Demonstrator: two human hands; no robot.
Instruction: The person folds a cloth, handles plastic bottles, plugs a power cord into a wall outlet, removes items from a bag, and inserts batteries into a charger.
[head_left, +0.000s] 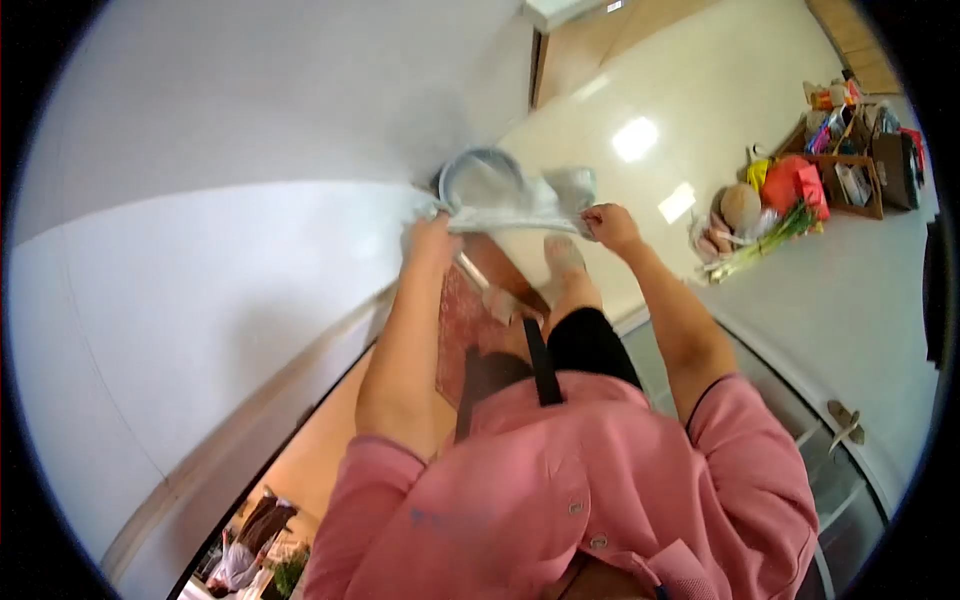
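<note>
A pale, thin cloth or bag [520, 218] is stretched between my two hands, its top edge pulled nearly straight. My left hand [433, 240] grips its left end close to the white wall. At the right end, the fingers of my right hand [608, 225] are pinched on the material. Just beyond it, a round grey-blue rim [482, 160], perhaps of a bin or basin, stands on the floor by the wall. The pale material partly covers that round thing, so its inside is unclear.
A shoe [565, 255] and a red mat [455, 330] lie below. At the right are an open box [850, 185], a red bag [785, 185] and green stalks [765, 243]. A door handle [846, 422] shows lower right. Another person [235, 568] appears at lower left.
</note>
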